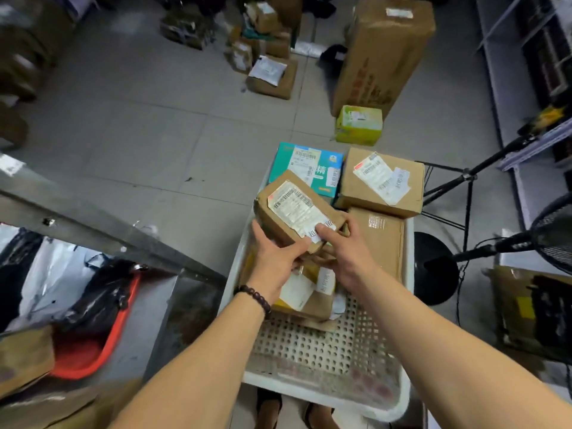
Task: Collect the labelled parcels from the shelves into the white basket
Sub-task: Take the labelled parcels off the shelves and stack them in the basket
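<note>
Both hands hold a small brown labelled parcel (291,205) above the white perforated basket (328,388). My left hand (275,258) grips its near left edge and my right hand (346,252) grips its near right corner, thumb on the label. In the basket lie a teal labelled box (312,165) at the far end, a brown labelled box (383,181) to its right, a flat brown parcel (382,243) under that, and another labelled parcel (309,295) beneath my hands.
A metal shelf edge (93,224) runs along the left, with bags and a red tub (93,345) below it. Several boxes stand on the tiled floor ahead, including a tall carton (383,54) and a yellow-green box (359,125). A fan (554,236) and tripod (467,178) stand right.
</note>
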